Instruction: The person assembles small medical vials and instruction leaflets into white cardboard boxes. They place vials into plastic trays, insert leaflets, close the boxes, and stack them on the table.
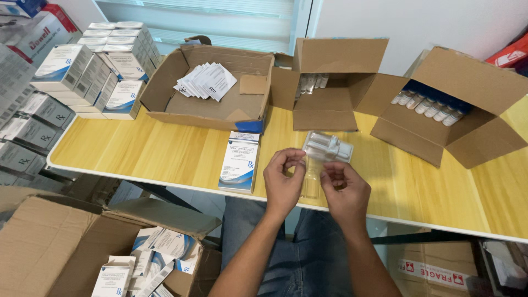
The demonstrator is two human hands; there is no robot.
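Left hand [283, 184] and right hand [344, 192], fingers closed on a clear moulded plastic vial tray [328, 148] held above the yellow wooden bench [137, 151]; tray extends up-right from fingertips, nearer the right hand.

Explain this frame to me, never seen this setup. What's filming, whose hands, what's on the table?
There is no machine here: a person works with bare hands, and one camera worn on their head looks down at them. The left hand and right hand together pinch a clear plastic tray with their fingers, above the near edge of a yellow wooden table. A white and blue carton stands beside the left hand. Further back are three open cardboard boxes: one with folded paper leaflets, one with small vials in a row, and a middle box. More stacked cartons sit at the left.
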